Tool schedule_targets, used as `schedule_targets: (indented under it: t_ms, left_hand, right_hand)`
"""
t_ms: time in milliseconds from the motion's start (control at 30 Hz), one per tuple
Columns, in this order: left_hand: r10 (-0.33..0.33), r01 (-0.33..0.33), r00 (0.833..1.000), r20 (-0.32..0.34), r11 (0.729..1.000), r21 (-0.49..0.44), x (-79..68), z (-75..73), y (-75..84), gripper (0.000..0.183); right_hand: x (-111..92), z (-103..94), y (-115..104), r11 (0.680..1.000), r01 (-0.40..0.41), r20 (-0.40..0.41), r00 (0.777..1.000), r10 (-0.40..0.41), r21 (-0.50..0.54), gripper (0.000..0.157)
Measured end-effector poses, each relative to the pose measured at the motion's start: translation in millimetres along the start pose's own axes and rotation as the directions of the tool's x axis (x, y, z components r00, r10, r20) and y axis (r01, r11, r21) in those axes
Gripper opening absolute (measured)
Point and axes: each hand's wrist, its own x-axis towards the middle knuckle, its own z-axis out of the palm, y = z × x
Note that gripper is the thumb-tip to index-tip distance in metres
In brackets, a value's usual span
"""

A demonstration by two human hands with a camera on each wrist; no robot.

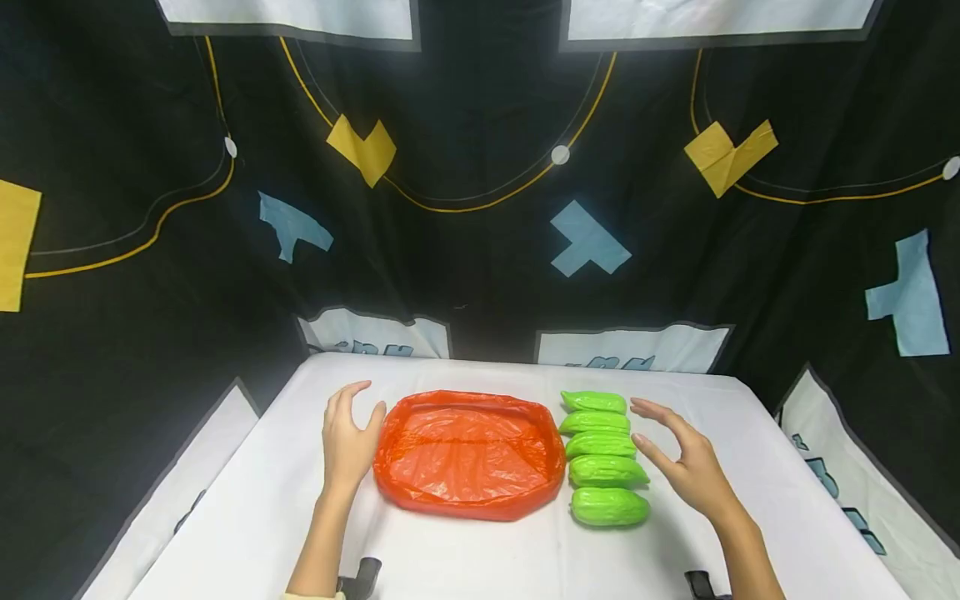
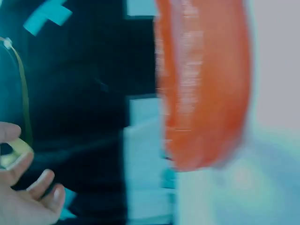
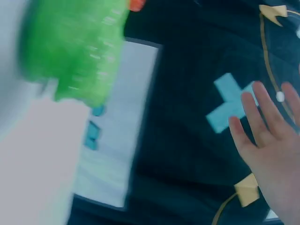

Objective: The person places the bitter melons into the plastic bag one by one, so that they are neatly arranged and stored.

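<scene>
A shallow orange-red container, wrapped in crinkled plastic, sits mid-table; in the left wrist view its side is blurred. Right beside it, several bumpy green vegetables resembling bitter melons lie in a column from far to near. Their green surface fills the upper left of the right wrist view. My left hand hovers at the container's left end, fingers loosely bent and holding nothing. Right of the column, my right hand spreads thumb and fingers close to the melons; whether they touch I cannot tell.
The white-covered table carries all of this. Behind it hangs a black cloth with yellow and blue patches and curved yellow lines. Dark devices show near both wrists, one of them by the left forearm.
</scene>
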Motion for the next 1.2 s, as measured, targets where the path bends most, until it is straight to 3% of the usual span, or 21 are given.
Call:
schedule_targets:
  t_ms: [133, 300, 467, 633, 733, 933, 1200]
  left_hand:
    - [-0.086, 0.089, 0.994, 0.065, 0.995, -0.055, -12.0, 10.7, -30.1, 0.038]
    - [-0.150, 0.169, 0.973, 0.175, 0.981, -0.097, -23.6, 17.6, -59.3, 0.040]
    - [-0.176, 0.222, 0.952, 0.251, 0.961, -0.166, -32.0, 21.0, -79.5, 0.043]
    - [-0.220, 0.290, 0.920, 0.326, 0.939, -0.183, -38.6, 27.3, -98.9, 0.048]
    - [-0.222, 0.300, 0.912, 0.346, 0.935, -0.190, -41.3, 29.2, -104.9, 0.049]
    - [-0.214, 0.289, 0.915, 0.343, 0.939, -0.185, -43.7, 29.8, -107.8, 0.050]
    - [-0.207, 0.278, 0.912, 0.354, 0.946, -0.163, -45.3, 31.5, -108.7, 0.049]
  right_hand:
    - [-19.1, 13.7, 12.9, 0.995, -0.024, 0.127, 0.992, 0.012, 0.095, 0.051]
    - [-35.1, 27.5, 26.6, 0.987, -0.047, 0.262, 0.965, 0.005, 0.153, 0.051]
    - [-44.2, 39.1, 39.3, 0.977, -0.033, 0.307, 0.951, -0.034, 0.210, 0.049]
    - [-49.0, 46.4, 47.1, 0.963, -0.011, 0.320, 0.944, -0.079, 0.270, 0.044]
    - [-50.3, 50.0, 49.6, 0.961, 0.001, 0.309, 0.947, -0.091, 0.277, 0.043]
    - [-53.1, 56.3, 53.4, 0.968, 0.016, 0.289, 0.953, -0.091, 0.251, 0.039]
    - [-53.1, 55.4, 52.3, 0.978, -0.054, 0.393, 0.919, -0.031, 0.203, 0.034]
